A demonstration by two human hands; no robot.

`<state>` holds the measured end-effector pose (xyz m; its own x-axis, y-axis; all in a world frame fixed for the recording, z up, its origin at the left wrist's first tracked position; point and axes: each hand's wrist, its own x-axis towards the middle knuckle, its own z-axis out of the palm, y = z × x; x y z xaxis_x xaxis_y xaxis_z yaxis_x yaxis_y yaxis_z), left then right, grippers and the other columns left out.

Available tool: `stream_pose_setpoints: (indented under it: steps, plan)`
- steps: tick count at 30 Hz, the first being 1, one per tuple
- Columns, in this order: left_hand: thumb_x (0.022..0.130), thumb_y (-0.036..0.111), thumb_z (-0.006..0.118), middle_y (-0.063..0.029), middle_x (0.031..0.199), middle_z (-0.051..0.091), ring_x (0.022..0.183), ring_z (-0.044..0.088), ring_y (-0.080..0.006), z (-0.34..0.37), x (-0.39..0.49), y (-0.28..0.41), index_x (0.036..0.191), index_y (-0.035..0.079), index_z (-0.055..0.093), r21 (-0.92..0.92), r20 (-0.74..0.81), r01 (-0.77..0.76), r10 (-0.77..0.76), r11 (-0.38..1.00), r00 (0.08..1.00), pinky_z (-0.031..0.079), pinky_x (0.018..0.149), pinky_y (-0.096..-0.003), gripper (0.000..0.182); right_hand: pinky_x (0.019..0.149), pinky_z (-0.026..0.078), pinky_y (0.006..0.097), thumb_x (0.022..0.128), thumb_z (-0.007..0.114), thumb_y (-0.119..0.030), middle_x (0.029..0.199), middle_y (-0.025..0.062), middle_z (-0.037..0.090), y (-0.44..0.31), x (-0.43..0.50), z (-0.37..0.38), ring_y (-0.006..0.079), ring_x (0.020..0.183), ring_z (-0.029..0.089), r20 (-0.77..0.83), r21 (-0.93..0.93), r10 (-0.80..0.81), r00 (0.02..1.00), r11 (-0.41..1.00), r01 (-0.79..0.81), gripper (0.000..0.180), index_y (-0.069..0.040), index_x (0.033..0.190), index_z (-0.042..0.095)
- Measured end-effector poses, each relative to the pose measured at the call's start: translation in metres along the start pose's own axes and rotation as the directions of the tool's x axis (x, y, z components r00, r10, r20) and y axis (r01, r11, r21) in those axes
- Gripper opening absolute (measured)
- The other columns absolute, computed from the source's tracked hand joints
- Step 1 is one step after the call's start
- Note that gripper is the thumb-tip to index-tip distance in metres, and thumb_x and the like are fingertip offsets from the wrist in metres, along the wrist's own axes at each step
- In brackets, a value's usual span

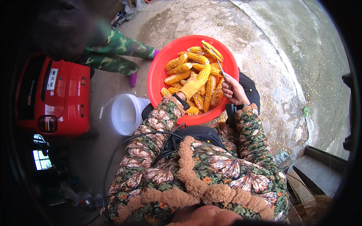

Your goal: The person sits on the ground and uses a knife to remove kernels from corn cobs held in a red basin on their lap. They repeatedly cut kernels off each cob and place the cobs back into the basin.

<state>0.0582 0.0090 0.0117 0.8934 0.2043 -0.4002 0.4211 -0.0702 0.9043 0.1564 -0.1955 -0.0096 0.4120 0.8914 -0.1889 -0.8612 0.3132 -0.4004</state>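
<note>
A red plastic basin (158, 70) heaped with husked yellow corn cobs (209, 91) rests before me, at my lap. My left hand (193, 87), in a yellow glove, is closed around a corn cob (204, 72) over the left-middle of the heap. At the basin's right side my bare right hand (234, 89) grips a thin metal tool (220, 68), its narrow end pointing up and left over the cobs. Its exact kind cannot be told. One cob (212, 50) with rows of kernels missing lies against the far right part of the basin.
Left of the basin stands a white plastic bucket (127, 114) with a wire handle. A person in camouflage trousers (121, 45) is at the upper left, beside a red vehicle (68, 96). Loose kernels dot the concrete floor (265, 76). A black cable crosses my left sleeve.
</note>
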Motion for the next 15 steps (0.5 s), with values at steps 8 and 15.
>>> stream_pose_setpoints:
  steps: [8,15]
  plan:
    - [0.095,0.029,0.05,-0.0028,0.12,0.053,0.1,0.055,-0.0132,0.008,-0.004,-0.004,0.142,0.004,0.033,0.125,0.254,0.012,-0.044,0.992,0.966,0.047,0.077,-0.0285,0.056,0.039,0.027,0.0164,0.098,0.048,-0.023,0.071,-0.0029,0.046,0.002,0.0,-0.001,0.0031,0.045,0.033,0.005,0.005,-0.014,1.0,1.0,0.014,0.032,-0.014,0.128,0.047]
    - [0.086,0.024,0.053,-0.0128,0.101,0.066,0.095,0.063,-0.0266,-0.064,-0.002,-0.044,0.11,0.005,0.064,0.811,0.018,0.03,-0.075,0.584,0.997,0.048,0.086,-0.035,0.032,0.04,0.026,0.016,0.099,0.046,-0.027,0.073,-0.0036,0.043,0.003,0.0,0.0,0.0023,0.046,0.031,-0.024,-0.05,-0.004,1.0,0.999,0.003,0.039,-0.014,0.136,0.043]
